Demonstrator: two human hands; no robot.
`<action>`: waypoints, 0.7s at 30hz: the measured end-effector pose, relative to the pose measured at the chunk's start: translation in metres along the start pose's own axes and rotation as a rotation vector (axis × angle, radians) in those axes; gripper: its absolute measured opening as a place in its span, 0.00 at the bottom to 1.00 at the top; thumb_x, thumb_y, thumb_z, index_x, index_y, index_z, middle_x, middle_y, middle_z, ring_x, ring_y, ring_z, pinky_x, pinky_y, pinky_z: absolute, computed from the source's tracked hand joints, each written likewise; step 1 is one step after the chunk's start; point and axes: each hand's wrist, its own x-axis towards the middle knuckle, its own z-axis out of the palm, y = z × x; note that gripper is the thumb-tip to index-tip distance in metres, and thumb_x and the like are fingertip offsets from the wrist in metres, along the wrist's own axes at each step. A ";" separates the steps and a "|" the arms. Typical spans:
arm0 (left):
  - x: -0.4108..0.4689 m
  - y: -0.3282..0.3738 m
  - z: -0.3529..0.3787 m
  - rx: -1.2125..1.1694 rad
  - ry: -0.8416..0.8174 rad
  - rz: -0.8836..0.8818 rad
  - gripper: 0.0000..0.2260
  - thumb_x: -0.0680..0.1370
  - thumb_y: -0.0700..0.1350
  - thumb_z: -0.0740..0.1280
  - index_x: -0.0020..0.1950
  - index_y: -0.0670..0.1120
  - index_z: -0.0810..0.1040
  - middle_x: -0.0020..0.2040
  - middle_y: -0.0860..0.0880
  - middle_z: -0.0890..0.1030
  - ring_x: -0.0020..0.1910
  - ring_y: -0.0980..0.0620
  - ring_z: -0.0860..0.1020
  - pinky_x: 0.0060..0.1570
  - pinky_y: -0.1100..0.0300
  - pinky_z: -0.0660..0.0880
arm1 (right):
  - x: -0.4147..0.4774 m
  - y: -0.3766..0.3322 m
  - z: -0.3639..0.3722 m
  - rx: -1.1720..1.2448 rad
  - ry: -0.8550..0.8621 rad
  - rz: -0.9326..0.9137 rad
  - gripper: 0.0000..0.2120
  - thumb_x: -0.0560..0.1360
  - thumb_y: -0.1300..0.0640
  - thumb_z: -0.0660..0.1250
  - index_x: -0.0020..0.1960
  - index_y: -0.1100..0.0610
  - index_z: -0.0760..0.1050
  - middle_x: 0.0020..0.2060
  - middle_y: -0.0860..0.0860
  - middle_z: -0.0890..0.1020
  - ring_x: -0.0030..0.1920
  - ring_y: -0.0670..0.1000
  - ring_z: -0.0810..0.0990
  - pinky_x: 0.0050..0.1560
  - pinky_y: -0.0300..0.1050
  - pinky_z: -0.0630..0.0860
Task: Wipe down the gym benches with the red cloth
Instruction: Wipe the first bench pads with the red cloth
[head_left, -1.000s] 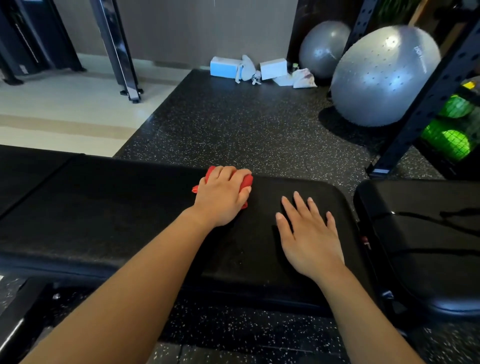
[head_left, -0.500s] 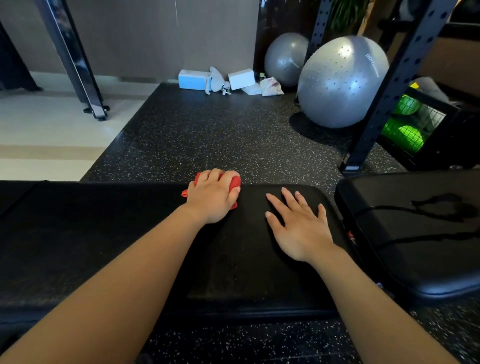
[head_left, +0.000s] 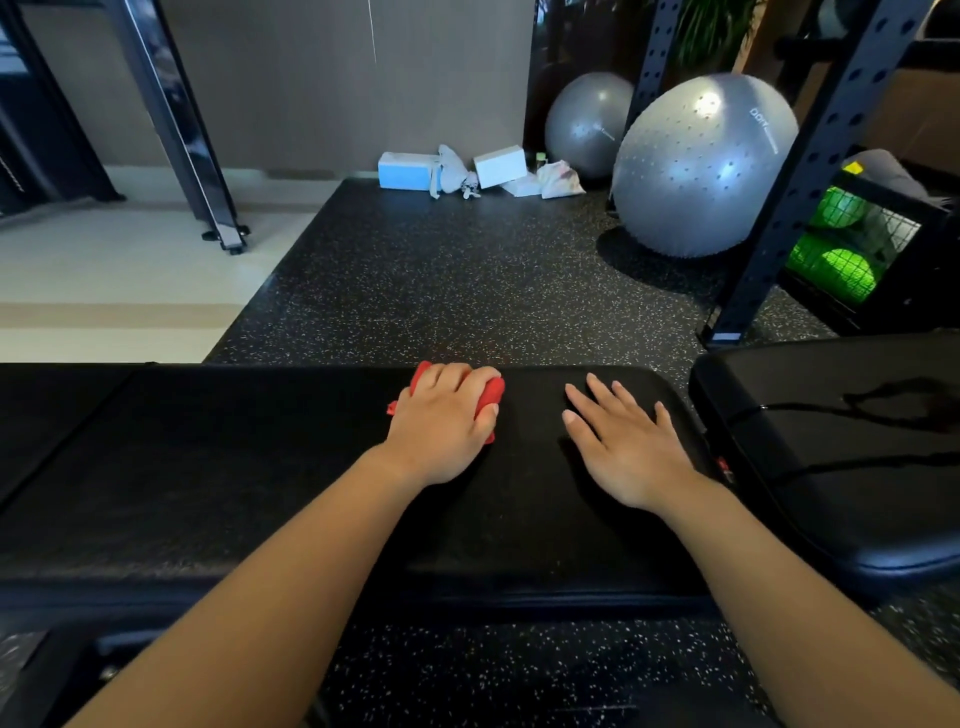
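Observation:
A black padded gym bench (head_left: 249, 467) runs across the frame in front of me. My left hand (head_left: 441, 426) grips a bunched red cloth (head_left: 491, 396) and holds it down on the pad near the bench's far edge. Most of the cloth is hidden under my fingers. My right hand (head_left: 623, 447) rests flat on the pad to the right of it, fingers spread and holding nothing. A second black bench pad (head_left: 841, 457) sits close on the right, with wet streaks on its surface.
Beyond the bench lies black speckled rubber floor (head_left: 467, 280). Two grey exercise balls (head_left: 701, 166) and a black rack upright (head_left: 810, 171) stand at the back right. Boxes and bags (head_left: 467, 169) line the far wall. A black frame leg (head_left: 208, 171) stands back left.
My head has tilted up, so the bench sits lower in view. Both hands stay nearly where they were on the pad, the left still gripping the cloth.

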 end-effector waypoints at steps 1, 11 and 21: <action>-0.003 -0.001 0.001 0.006 0.011 0.007 0.20 0.81 0.55 0.53 0.73 0.56 0.59 0.70 0.52 0.65 0.70 0.50 0.59 0.67 0.47 0.63 | 0.000 0.006 -0.002 -0.004 -0.002 0.010 0.26 0.81 0.40 0.41 0.77 0.42 0.47 0.77 0.43 0.45 0.77 0.47 0.41 0.74 0.56 0.39; 0.048 0.015 0.011 0.026 -0.053 -0.078 0.20 0.81 0.56 0.52 0.73 0.56 0.59 0.71 0.51 0.63 0.71 0.47 0.58 0.68 0.46 0.58 | 0.005 0.022 0.001 0.005 0.037 0.031 0.26 0.80 0.39 0.40 0.77 0.40 0.46 0.77 0.41 0.43 0.76 0.45 0.39 0.74 0.57 0.39; 0.048 0.029 0.012 0.038 -0.042 -0.123 0.20 0.82 0.54 0.51 0.74 0.54 0.58 0.72 0.48 0.63 0.71 0.46 0.58 0.67 0.44 0.59 | 0.003 0.019 -0.002 0.032 0.024 0.029 0.25 0.81 0.40 0.41 0.77 0.41 0.48 0.77 0.42 0.44 0.76 0.46 0.39 0.74 0.58 0.39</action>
